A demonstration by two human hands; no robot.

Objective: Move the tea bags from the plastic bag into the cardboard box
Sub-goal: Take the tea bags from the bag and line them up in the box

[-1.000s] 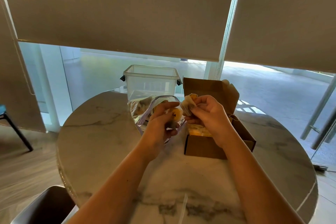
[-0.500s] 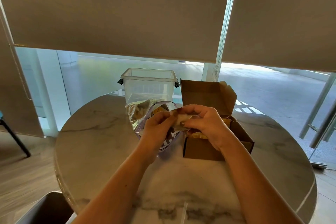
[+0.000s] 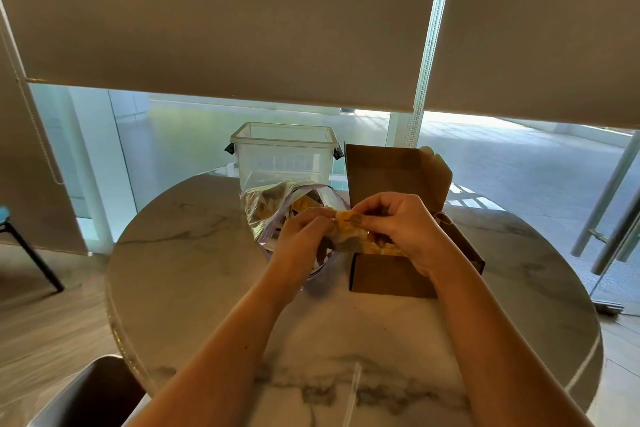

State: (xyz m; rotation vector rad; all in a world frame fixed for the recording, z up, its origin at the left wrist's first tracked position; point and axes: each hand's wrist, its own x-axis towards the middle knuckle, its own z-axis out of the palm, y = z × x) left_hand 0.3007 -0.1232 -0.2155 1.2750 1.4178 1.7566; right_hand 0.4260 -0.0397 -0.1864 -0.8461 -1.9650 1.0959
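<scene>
Yellow tea bag (image 3: 346,221) pinched between both hands over the table (image 3: 180,253), held at the gap between bag and box. Left hand (image 3: 300,236) has its fingers curled on the packet's left end; right hand (image 3: 401,225) curls over the right end, thumb on top. Plastic bag (image 3: 270,208) stands open at about 11 o'clock from the hands, more packets visible through it, count unclear. Cardboard box (image 3: 391,274) sits at 4 o'clock from the packet, lid flap up at the back, some yellow packets already inside near the front wall. Clear tub (image 3: 284,156) stands behind the bag at 12 o'clock. Judging by looks: packet is light, thin, crinkly paper, flexes easily, likely tears if tugged both ways. Best held by a flat edge with a light pinch, one hand enough. Bag film is slick and floppy, mouth may sag shut, so steady the rim when reaching in. Box is stiff and should stay put.
</scene>
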